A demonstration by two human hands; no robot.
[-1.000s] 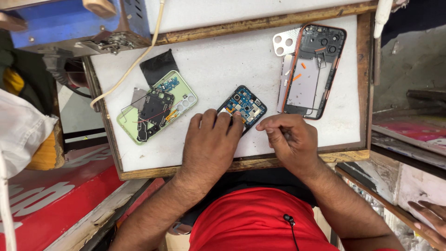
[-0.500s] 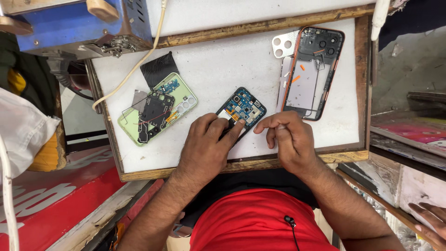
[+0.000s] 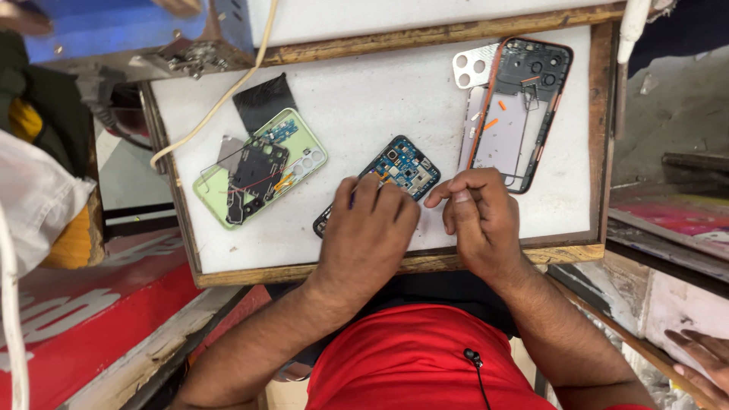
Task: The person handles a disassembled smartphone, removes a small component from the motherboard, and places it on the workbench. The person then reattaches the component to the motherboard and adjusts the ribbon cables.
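An opened phone (image 3: pixel 401 166) with a blue circuit board showing lies slanted on the white work board (image 3: pixel 364 91). My left hand (image 3: pixel 368 239) rests flat on its lower half and holds it down, covering most of it. Right beside it, my right hand (image 3: pixel 480 220) has its fingers curled together, thumb against forefinger, just off the phone's right corner. No tool shows in those fingers. My red shirt fills the bottom of the view.
A green phone (image 3: pixel 258 171) with loose parts on it lies left, a black square piece (image 3: pixel 262 99) above it. An orange-rimmed phone frame (image 3: pixel 520 114) and silver camera plate (image 3: pixel 472 68) lie at the right. A white cable (image 3: pixel 228 95) crosses the board's corner. Another person's hand (image 3: pixel 702 357) is at the bottom right.
My right hand has drawn up from the board's front edge to the phone's right corner and its fingers have pinched together. My left hand has stayed on the phone.
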